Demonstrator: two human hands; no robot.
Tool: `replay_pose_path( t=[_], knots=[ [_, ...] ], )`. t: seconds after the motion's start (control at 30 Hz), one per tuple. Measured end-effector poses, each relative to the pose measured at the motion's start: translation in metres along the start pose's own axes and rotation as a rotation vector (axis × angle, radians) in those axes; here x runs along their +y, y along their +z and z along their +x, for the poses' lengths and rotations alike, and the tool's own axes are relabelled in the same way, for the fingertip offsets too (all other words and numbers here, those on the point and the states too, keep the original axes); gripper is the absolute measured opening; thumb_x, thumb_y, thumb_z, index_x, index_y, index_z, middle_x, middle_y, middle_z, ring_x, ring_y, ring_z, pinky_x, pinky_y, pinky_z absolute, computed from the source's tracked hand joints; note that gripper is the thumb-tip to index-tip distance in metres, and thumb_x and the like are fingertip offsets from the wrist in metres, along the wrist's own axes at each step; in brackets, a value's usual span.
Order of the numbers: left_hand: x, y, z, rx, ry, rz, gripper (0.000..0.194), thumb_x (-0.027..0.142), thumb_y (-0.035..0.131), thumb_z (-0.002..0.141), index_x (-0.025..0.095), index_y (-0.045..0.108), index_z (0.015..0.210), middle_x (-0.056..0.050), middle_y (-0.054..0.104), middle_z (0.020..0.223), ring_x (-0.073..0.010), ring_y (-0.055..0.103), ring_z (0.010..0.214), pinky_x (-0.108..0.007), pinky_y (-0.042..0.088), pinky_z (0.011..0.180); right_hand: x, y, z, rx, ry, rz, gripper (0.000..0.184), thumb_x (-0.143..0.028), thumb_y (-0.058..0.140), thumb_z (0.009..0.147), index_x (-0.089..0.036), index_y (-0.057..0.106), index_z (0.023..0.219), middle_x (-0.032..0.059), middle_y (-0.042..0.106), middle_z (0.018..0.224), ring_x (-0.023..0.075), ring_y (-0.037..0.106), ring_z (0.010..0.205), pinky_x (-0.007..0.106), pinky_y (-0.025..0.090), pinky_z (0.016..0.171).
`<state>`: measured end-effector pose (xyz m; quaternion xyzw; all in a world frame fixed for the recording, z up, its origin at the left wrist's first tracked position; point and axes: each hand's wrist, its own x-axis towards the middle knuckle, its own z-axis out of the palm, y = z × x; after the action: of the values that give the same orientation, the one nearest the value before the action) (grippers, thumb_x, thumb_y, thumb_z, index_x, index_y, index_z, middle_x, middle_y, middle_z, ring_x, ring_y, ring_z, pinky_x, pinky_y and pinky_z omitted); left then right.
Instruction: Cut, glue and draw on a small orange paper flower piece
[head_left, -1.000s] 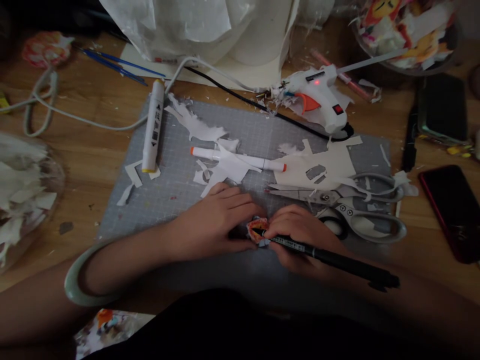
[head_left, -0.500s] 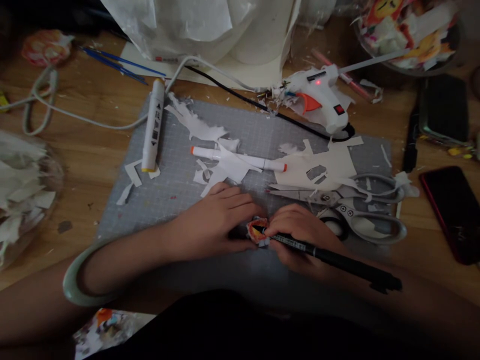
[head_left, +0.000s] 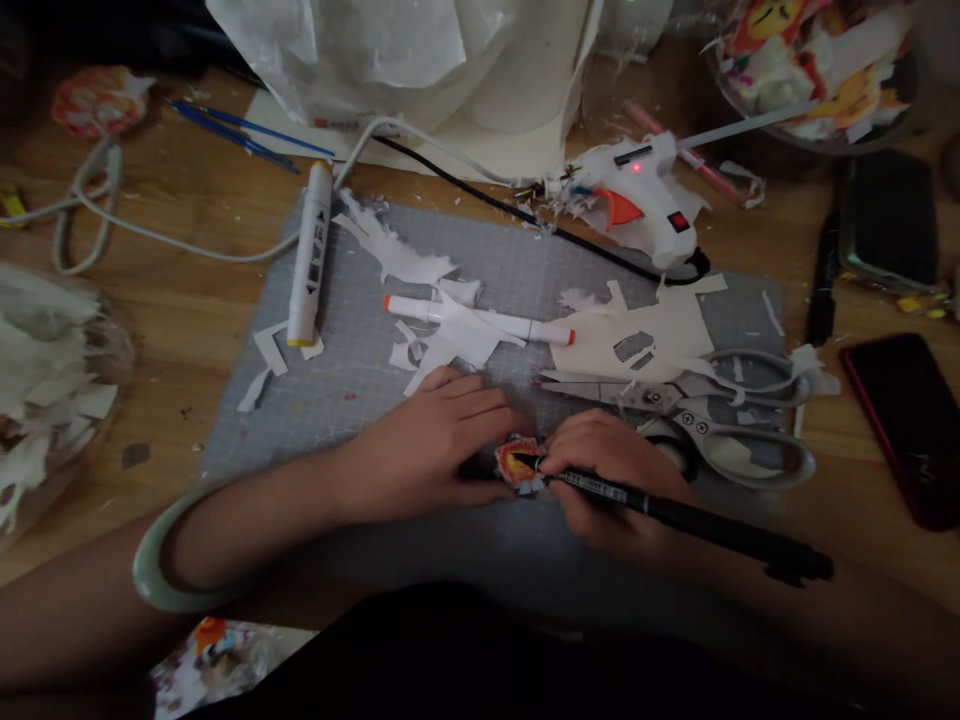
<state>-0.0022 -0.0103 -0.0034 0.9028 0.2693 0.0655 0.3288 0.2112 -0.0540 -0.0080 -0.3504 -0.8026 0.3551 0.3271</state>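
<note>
Between my hands is a small orange and yellow coloured paper piece (head_left: 511, 468) with a ragged edge. My left hand (head_left: 442, 440), a pale green bangle at its wrist, grips the piece's left edge between thumb and fingers. A black pen (head_left: 675, 518) is pinched in my right hand (head_left: 611, 475), its dark tip meeting the yellow middle of the piece. The pen's body slants down to the right across the forearm. Just beyond my right hand lie grey-handled scissors (head_left: 675, 405), and an orange-ended white marker (head_left: 510, 325) rests beyond my left.
A grey cutting mat (head_left: 360, 400) holds white paper scraps (head_left: 405, 250) and a yellow-ended marker (head_left: 309, 255). Behind it lies a white glue gun (head_left: 645, 200) with a lit red light and cable. A phone (head_left: 904, 430) is at right; a bag of scraps (head_left: 52, 390) is at left.
The pen has tilted slightly, its rear end moving right, and its tip has shifted a little to the right on the paper piece. My left hand keeps its hold.
</note>
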Motion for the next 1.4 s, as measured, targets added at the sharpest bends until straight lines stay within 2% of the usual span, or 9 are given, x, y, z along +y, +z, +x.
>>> replay_pose_path(
  t=[0.33,0.47,0.63,0.97,1.2,1.4],
  knots=[
    [-0.0012,0.0006,-0.0011,0.002,-0.005,0.014,0.029,0.045,0.056,0.086,0.021,0.058,0.103,-0.003,0.064,0.093,-0.0212,0.054,0.089,-0.034,0.031,0.081,0.0007,0.0002,0.0,-0.012,0.051,-0.053,0.009,-0.013,0.054,0.083,-0.017,0.054,0.091,0.0029,0.063,0.082,0.0163,0.056,0.079,0.031,0.046,0.076],
    [-0.0009,-0.0003,-0.0006,0.004,-0.002,0.008,0.029,0.044,0.058,0.085,0.02,0.058,0.102,-0.003,0.064,0.093,-0.0211,0.055,0.088,-0.034,0.031,0.08,-0.0007,-0.0011,-0.001,0.042,0.054,-0.01,0.014,-0.009,0.055,0.079,-0.019,0.054,0.091,0.0017,0.062,0.081,0.0155,0.057,0.08,0.03,0.047,0.076],
    [-0.0015,0.0009,-0.0013,0.005,-0.002,0.016,0.03,0.045,0.057,0.086,0.02,0.058,0.103,-0.003,0.064,0.092,-0.0214,0.054,0.087,-0.034,0.031,0.079,-0.0018,-0.0032,-0.0027,0.076,0.084,-0.009,0.013,-0.011,0.054,0.081,-0.018,0.054,0.091,0.0033,0.06,0.08,0.0162,0.057,0.079,0.031,0.048,0.073],
    [-0.0009,-0.0003,-0.0011,-0.004,-0.005,0.008,0.029,0.044,0.057,0.086,0.02,0.058,0.103,-0.003,0.064,0.093,-0.0209,0.054,0.087,-0.034,0.031,0.08,-0.0009,-0.0036,-0.003,0.036,0.102,-0.036,0.011,-0.014,0.054,0.082,-0.02,0.054,0.091,0.0019,0.06,0.08,0.0166,0.057,0.079,0.032,0.048,0.074],
    [-0.0011,-0.0002,-0.0011,-0.008,-0.005,0.004,0.031,0.044,0.057,0.086,0.021,0.056,0.106,-0.003,0.064,0.095,-0.0216,0.054,0.089,-0.034,0.03,0.08,-0.0053,-0.005,-0.0006,0.124,0.136,0.003,0.012,-0.011,0.05,0.079,-0.02,0.053,0.086,0.0031,0.059,0.075,0.017,0.059,0.071,0.033,0.05,0.065],
    [0.0004,-0.0003,-0.0004,-0.001,-0.003,0.007,0.03,0.044,0.057,0.086,0.02,0.056,0.104,-0.003,0.064,0.094,-0.0213,0.054,0.088,-0.034,0.03,0.08,-0.0052,-0.0048,-0.0002,0.11,0.133,-0.009,0.01,-0.011,0.051,0.079,-0.018,0.054,0.085,0.0044,0.06,0.075,0.0167,0.059,0.072,0.032,0.05,0.066]
  ],
)
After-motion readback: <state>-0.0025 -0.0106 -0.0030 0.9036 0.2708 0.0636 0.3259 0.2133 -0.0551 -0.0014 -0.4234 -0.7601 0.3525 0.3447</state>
